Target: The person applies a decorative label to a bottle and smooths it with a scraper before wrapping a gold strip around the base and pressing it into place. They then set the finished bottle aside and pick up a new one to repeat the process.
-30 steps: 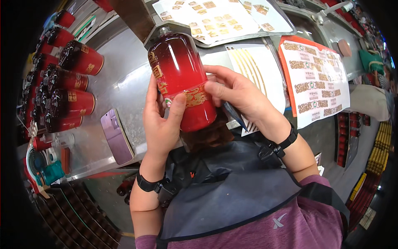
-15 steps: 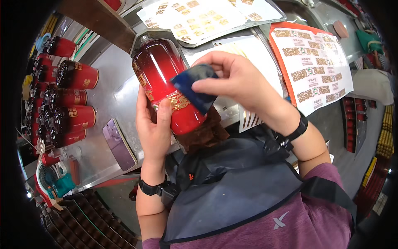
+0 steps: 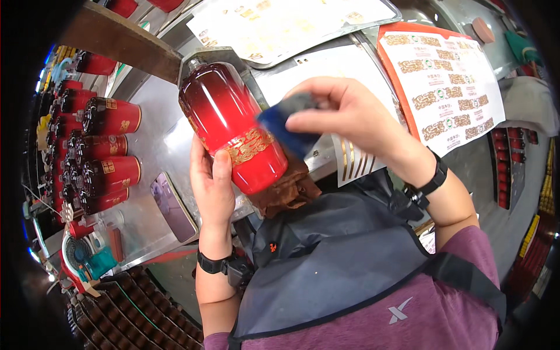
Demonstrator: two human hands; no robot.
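Note:
A glossy red bottle (image 3: 224, 116), darker toward its neck, lies tilted with its neck pointing away from me. Around its lower part runs a gold ornamental band (image 3: 248, 146). My left hand (image 3: 211, 184) grips the bottle's left side, thumb on top near the band and the other fingers hidden beneath. Just right of the bottle, my right hand (image 3: 344, 114) pinches a dark blue flexible pad (image 3: 294, 125), blurred by motion. Pad and bottle overlap slightly in view; whether they touch I cannot tell. Brown cloth (image 3: 286, 189) lies beneath the bottle's base, and an angled metal rest (image 3: 213, 55) surrounds its neck.
Several similar red bottles (image 3: 111, 175) stand to the left. A phone (image 3: 174, 207) lies on the metal table (image 3: 157, 128). Sheets of gold decals (image 3: 446, 87) spread out at right, with another sheet (image 3: 291, 26) on a tray behind. A wooden beam (image 3: 125, 44) crosses the far left.
The blue pad and my right hand have moved rightward, off the front of the bottle. More of the gold band shows, and the bottle has turned slightly in my left hand.

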